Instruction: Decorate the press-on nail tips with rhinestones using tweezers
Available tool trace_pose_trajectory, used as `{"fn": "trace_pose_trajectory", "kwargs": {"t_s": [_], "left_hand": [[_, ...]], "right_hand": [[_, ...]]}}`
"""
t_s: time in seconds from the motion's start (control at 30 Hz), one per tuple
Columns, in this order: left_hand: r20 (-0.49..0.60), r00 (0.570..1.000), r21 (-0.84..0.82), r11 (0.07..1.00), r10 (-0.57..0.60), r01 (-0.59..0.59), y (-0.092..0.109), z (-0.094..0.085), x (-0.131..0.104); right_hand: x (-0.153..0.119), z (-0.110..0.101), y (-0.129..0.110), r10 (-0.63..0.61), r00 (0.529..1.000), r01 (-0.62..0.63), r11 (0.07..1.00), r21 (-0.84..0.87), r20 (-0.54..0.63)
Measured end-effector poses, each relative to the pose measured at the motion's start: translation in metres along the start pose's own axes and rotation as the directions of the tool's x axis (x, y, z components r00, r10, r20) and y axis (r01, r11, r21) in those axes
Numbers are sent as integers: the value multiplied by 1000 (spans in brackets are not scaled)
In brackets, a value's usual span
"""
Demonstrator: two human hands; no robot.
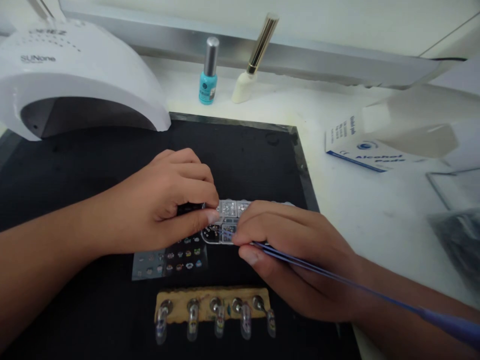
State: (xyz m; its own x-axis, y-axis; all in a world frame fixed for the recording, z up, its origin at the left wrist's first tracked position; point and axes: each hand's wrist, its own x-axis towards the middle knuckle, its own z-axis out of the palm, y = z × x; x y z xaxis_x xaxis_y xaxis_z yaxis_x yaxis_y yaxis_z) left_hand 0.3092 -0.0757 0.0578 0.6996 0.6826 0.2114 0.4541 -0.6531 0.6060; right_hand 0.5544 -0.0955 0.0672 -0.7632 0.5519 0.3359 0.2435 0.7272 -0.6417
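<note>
A clear compartment case (228, 208) holding small rhinestones lies on the black mat. My left hand (176, 195) grips its left end between thumb and forefinger. My right hand (292, 255) is closed around purple-blue tweezers (444, 321), their tips reaching into a front left compartment. Whether the tips hold a stone is too small to tell. Fingers of my right hand hide much of the case's right part. Partly under my left hand is a clear sheet of small stickers (170, 267). Nearer me, a tan stand (204, 302) carries several clear decorated nail tips (245, 322).
A white nail lamp (93, 65) stands at the back left. Behind the black mat (243, 145) are a turquoise polish bottle (207, 87) and a cream one (244, 87). An alcohol pads box (375, 145) sits on the white table (348, 210) to the right.
</note>
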Motion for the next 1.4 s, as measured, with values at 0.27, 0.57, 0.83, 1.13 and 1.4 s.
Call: {"fn": "trace_pose_trajectory", "kwargs": {"t_s": [0.27,0.57,0.83,1.13,1.4], "left_hand": [[5,1000,-1,1000,-1,1,0,-1,0],[4,1000,-10,1000,1,-1,-2,1,2],[-1,1000,-5,1000,4,-4,-1,-1,-1],[-14,1000,-12,1000,5,-5,-1,0,0],[-16,1000,-6,1000,11,-11,-1,1,-1]], "right_hand": [[-1,-2,-4,60,998,-60,998,14,27],[0,-1,-4,55,998,-55,998,15,7],[2,0,1,-23,1000,23,1000,7,0],[-1,-1,-3,51,999,-51,997,50,0],[0,-4,0,61,997,-51,977,209,-44]]}}
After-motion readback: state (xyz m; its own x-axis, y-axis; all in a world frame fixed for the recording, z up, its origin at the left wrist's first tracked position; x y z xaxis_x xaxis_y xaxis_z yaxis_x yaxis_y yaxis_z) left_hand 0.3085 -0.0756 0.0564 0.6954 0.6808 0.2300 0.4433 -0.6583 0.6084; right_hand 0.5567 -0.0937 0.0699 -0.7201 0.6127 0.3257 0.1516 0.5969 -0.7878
